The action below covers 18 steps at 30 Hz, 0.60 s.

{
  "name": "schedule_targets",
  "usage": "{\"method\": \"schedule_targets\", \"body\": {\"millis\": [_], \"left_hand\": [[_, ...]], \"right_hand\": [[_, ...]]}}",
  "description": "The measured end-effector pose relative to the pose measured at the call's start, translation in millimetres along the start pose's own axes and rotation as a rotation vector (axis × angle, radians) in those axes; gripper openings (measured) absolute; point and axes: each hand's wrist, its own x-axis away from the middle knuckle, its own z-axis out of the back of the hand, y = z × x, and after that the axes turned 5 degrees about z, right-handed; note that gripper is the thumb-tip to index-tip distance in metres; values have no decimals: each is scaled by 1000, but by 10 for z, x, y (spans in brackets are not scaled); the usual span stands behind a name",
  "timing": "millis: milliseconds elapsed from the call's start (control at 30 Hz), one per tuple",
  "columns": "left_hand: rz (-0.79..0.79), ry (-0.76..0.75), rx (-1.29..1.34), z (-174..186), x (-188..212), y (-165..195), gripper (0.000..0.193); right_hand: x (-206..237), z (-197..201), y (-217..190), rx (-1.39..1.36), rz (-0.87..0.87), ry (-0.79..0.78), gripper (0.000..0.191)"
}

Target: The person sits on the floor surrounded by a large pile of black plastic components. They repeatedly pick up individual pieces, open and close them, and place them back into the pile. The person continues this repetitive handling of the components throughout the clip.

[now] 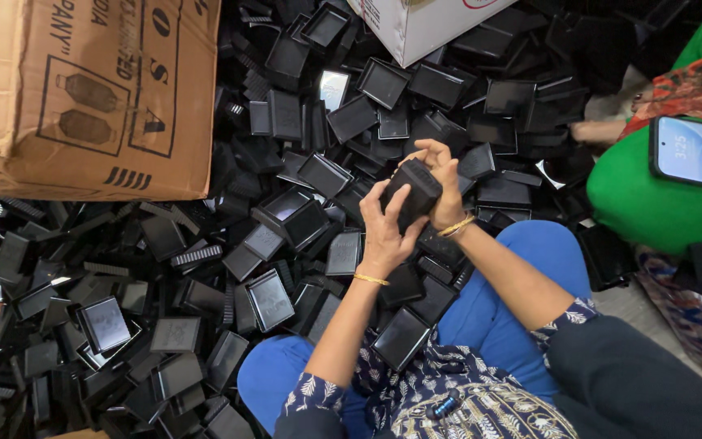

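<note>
Head view, frame centre: left hand (pixel 383 223) and right hand (pixel 442 183) both clasp one black box-shaped plastic casing (pixel 412 193), raised above blue-clad knees (pixel 522 252). Beyond: a heap of black square trays (pixel 286 215) across the floor. Upper left, a brown cardboard carton (pixel 83 89); upper right, a white carton (pixel 420 24); right edge, a phone (pixel 696 152).

Two cardboard boxes (pixel 91 89), one phone (pixel 696 152), and black plastic cases (pixel 270 297) (too many to count).
</note>
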Motion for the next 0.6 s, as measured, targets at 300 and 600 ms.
{"method": "schedule_targets", "body": {"millis": [300, 600], "left_hand": [[76, -117, 31, 22, -6, 22, 78], [-146, -56, -83, 78, -38, -42, 68]], "right_hand": [[-18, 46, 6, -100, -86, 265, 72], [-194, 378, 42, -327, -598, 572, 81]]}}
